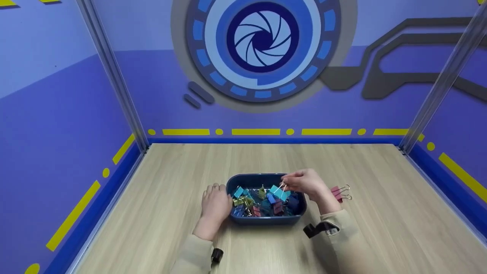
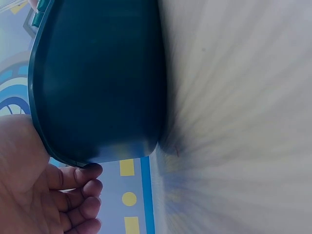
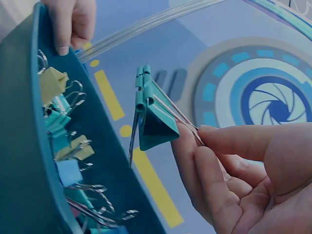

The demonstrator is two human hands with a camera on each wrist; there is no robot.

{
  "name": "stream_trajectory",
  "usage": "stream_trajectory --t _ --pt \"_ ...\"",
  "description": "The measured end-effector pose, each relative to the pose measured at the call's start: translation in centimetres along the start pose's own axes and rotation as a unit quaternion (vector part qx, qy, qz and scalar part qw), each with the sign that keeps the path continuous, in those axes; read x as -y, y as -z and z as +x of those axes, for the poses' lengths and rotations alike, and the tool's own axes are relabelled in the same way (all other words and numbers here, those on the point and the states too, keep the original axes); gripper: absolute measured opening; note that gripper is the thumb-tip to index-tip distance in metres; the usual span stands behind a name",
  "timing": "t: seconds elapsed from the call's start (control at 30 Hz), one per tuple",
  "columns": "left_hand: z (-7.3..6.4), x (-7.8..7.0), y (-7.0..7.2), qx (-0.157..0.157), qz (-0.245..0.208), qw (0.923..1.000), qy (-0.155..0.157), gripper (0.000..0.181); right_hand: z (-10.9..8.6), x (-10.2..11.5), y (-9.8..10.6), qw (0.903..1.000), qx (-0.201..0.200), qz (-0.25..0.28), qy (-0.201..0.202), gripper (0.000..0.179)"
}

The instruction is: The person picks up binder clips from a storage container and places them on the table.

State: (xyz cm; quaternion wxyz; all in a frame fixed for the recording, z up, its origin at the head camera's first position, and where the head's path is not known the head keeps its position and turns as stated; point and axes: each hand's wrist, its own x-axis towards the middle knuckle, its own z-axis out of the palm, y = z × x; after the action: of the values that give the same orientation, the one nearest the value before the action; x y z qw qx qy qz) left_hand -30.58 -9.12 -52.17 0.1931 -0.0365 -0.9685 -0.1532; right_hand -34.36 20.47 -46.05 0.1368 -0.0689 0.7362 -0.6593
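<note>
A dark blue-green plastic bin (image 1: 266, 220) stands on the table, holding several binder clips (image 1: 249, 203) in teal, blue, olive and pink. At its left end my left hand (image 1: 217, 201) grips the rim; in the right wrist view its thumb (image 3: 62, 36) reaches over the edge. Above the bin's right part, my right hand (image 1: 306, 182) pinches a teal binder clip (image 3: 155, 117) by one wire handle, between thumb and fingertips. The clip's other wire handle hangs free. In the left wrist view, the bin's outer wall (image 2: 102, 83) fills much of the picture beside my palm.
A pink binder clip (image 1: 336, 193) lies on the wooden table (image 1: 171, 182) to the right of the bin, partly behind my right wrist. Blue printed panels (image 1: 152, 95) with metal corner posts (image 1: 118, 83) stand around the table's back and sides.
</note>
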Motion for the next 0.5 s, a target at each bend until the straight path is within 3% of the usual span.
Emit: stream_trajectory --t 0.27,0.5 --pt "-0.1 0.0 0.0 0.009 -0.004 0.9999 0.006 0.031 -1.6 0.5 2.6 0.9984 -0.053 0.016 0.007 0.040" --pt "0.0 0.0 0.0 0.003 -0.001 1.0000 0.004 0.028 -3.1 0.2 6.1 0.9941 -0.096 0.047 0.021 0.044"
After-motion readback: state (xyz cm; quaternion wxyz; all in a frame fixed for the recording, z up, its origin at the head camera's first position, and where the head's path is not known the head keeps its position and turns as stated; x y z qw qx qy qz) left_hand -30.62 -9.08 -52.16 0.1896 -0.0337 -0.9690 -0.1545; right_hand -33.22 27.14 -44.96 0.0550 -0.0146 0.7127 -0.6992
